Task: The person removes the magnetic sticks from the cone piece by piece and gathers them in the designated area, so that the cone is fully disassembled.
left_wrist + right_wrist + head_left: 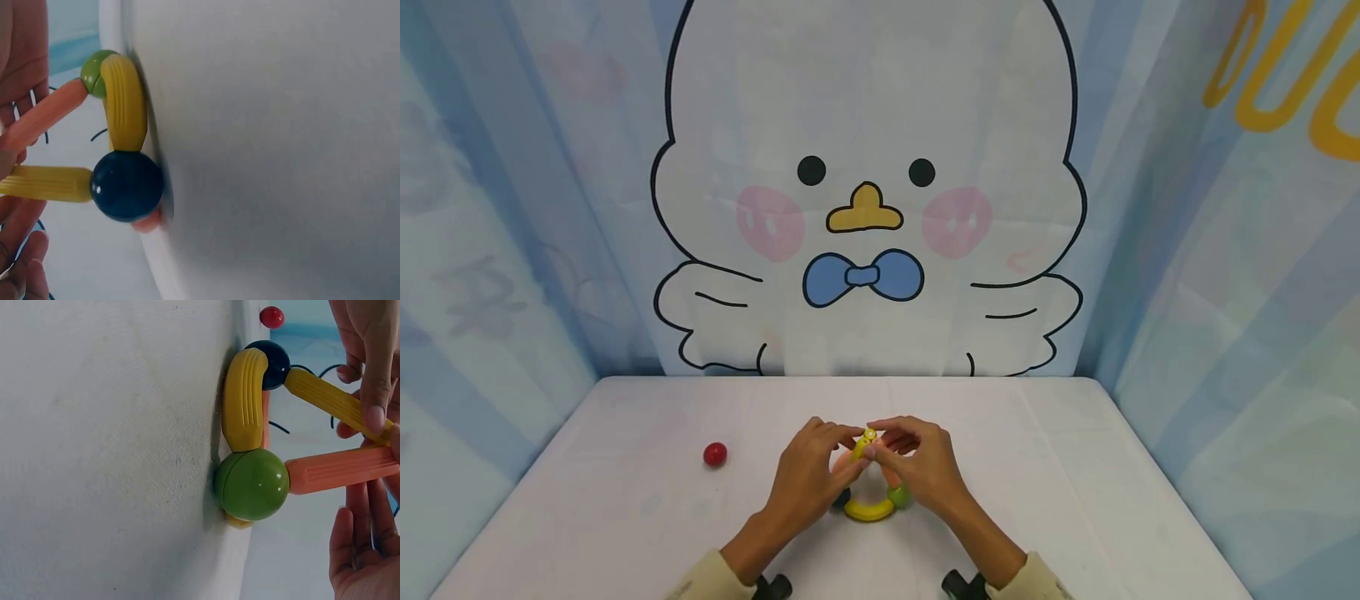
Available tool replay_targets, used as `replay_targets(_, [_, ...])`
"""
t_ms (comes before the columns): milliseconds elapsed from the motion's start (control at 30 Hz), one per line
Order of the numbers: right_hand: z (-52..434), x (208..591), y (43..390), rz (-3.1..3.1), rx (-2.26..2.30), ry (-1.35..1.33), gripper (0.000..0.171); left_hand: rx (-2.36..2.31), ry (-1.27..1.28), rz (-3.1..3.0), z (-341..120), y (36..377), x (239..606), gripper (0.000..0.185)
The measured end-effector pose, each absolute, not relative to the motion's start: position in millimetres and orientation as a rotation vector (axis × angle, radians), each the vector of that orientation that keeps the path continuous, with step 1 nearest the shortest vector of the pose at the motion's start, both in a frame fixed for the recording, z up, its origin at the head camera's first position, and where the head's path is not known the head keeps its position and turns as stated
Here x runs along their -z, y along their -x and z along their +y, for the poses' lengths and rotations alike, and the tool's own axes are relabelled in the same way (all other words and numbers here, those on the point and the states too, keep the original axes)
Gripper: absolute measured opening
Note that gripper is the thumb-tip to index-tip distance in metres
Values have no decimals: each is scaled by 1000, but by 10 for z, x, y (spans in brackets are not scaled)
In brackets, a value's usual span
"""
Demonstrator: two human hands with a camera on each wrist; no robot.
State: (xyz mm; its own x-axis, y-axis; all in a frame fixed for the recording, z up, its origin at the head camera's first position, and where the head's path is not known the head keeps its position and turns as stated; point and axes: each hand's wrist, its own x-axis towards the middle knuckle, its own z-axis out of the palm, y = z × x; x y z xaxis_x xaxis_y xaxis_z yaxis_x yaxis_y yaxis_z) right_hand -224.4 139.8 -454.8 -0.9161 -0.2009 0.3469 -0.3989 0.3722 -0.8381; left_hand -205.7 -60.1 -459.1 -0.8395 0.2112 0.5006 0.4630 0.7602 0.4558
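Observation:
Toy rods and balls are joined into a frame standing on the table. At its near side, a curved yellow rod (868, 511) links a dark blue ball (127, 186) and a green ball (253, 484). From the blue ball a straight yellow rod (331, 403) leans up into the fingers of my left hand (808, 471), which pinch it. My right hand (928, 467) holds the upper end of an orange rod (340, 470) rising from the green ball. The fingertips of both hands meet at the top, partly hiding the rod ends. More orange and yellow parts show behind.
A red ball (715, 454) lies on the white table (625, 517), left of the hands. Behind the table hangs a curtain (865, 100) with a cartoon bird. Black camera mounts (962, 585) sit under the wrists.

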Motion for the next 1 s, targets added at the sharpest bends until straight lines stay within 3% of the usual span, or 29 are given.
replay_targets(267, [1418, 4548, 2230, -2452, -1543, -499, 17, 861, 471, -2548, -551, 2045, 4598, 35])
replay_targets(1000, [1401, 4542, 2234, -2472, -1468, -519, 15, 910, 417, -2563, -754, 1978, 4513, 27])
